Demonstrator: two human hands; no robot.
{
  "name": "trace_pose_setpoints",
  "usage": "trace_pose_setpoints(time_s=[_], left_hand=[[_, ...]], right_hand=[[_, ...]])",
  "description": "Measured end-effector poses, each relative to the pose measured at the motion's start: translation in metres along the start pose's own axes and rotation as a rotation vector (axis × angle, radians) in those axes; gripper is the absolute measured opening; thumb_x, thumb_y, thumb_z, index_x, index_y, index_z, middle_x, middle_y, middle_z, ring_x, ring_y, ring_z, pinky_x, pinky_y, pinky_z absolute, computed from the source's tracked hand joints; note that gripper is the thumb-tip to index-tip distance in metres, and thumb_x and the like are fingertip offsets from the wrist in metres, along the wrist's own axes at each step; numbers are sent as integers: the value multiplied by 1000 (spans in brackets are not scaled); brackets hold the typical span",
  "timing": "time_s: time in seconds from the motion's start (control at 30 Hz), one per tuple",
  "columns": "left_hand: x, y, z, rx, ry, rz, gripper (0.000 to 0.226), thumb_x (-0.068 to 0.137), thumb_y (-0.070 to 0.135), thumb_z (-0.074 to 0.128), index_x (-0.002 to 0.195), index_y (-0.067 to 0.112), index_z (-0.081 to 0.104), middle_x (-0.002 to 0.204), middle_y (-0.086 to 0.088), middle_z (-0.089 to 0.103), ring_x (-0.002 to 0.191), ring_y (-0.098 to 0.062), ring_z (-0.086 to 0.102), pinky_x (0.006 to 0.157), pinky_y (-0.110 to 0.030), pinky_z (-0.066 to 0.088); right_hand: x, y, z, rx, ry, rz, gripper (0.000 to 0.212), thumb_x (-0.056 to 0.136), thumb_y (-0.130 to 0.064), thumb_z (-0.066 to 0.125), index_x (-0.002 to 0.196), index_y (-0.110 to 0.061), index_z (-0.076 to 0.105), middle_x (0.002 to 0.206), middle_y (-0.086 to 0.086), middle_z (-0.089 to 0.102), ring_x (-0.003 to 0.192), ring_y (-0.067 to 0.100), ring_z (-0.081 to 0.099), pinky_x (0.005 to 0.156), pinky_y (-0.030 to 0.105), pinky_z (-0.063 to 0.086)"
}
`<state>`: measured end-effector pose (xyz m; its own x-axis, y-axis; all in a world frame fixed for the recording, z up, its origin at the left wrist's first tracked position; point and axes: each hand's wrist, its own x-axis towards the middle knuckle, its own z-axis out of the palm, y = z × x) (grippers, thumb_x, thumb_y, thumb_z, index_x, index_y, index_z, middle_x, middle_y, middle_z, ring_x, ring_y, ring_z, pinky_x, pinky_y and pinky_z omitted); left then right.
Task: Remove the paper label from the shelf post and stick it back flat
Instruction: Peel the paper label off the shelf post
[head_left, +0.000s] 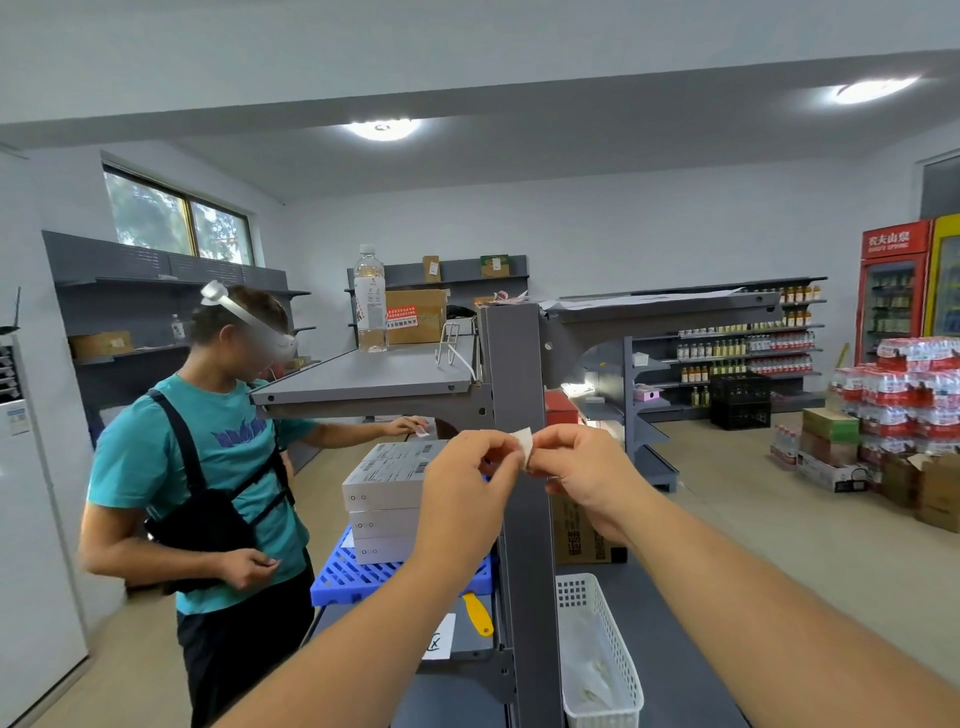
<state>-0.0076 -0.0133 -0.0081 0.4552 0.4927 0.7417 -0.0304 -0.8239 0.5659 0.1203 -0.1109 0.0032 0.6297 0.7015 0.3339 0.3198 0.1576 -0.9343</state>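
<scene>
A small white paper label (524, 442) is pinched between the fingertips of both hands, just in front of the grey upright shelf post (514, 364). My left hand (465, 486) grips its left edge and my right hand (582, 473) grips its right edge. The label is curled and stands off the post's face; whether any part still touches the metal is hidden by my fingers.
Grey shelves (363, 374) jut from the post on both sides. A white mesh basket (602, 644) sits low on the right, white boxes (387, 486) on a blue crate (353, 577) on the left. A person in a teal shirt (208, 467) stands close at left.
</scene>
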Motion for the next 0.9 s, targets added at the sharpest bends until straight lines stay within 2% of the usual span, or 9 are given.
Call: trace_pose_setpoints(time_s=[0.1,0.23,0.37,0.43,0.53,0.6,0.7,0.8,0.9], left_hand=[[2,-1,2,46,2,48,11,95,23,71,104,22,79,103,11,64,92,0,61,76,-3,46],[1,-4,1,62,-21,120,19,94,24,73,112,25,79,115,17,62,102,5,58,84,-3,44],[2,-7,2,134,-35,115,19,93,21,74,112,25,78,105,14,70,90,2,63,82,-8,51],[3,-7,2,132,-24,70,17,94,20,73,109,26,78,97,13,70,84,2,63,76,-4,48],[3,-7,4,85,-39,5,12,95,21,71,104,27,78,92,13,69,82,0,64,72,-4,48],[3,-5,6,83,-62,-9,11,97,23,69,102,29,77,89,13,70,82,-2,64,68,-7,49],[3,-2,7,12,-66,-52,10,96,21,68,101,30,71,84,11,72,80,-3,67,66,-12,50],[3,1,9,-96,-50,-99,19,94,18,72,103,28,58,84,9,73,80,-2,69,67,-12,53],[-1,2,13,-86,-26,-81,12,93,19,75,95,28,67,84,12,72,84,3,68,71,-8,52]], right_hand=[[0,1,2,173,-42,71,13,94,-6,72,101,-9,82,103,14,78,88,19,65,68,28,53],[-1,0,-3,349,-61,118,28,98,-1,67,83,-14,87,90,8,73,78,16,59,68,27,53],[-2,1,-8,424,-99,150,21,102,-4,62,96,-2,82,83,6,72,76,14,60,71,27,53],[-2,1,-10,360,-121,119,18,100,-6,65,103,2,81,83,4,74,78,13,63,73,27,55],[-2,2,-13,226,-116,48,15,96,-8,73,106,-6,83,102,9,81,94,18,72,87,30,59],[-3,4,-13,229,-120,26,16,94,-7,74,108,-8,82,109,11,81,101,21,74,94,33,60],[-4,6,-13,246,-135,9,19,94,-5,75,112,-4,81,111,16,80,97,20,76,91,31,63],[-3,7,-16,156,-98,-39,17,92,-5,76,108,-2,81,104,18,81,88,18,76,83,27,64],[1,9,-21,67,-63,-73,11,93,-8,76,101,-3,82,89,14,81,78,16,73,82,30,65]])
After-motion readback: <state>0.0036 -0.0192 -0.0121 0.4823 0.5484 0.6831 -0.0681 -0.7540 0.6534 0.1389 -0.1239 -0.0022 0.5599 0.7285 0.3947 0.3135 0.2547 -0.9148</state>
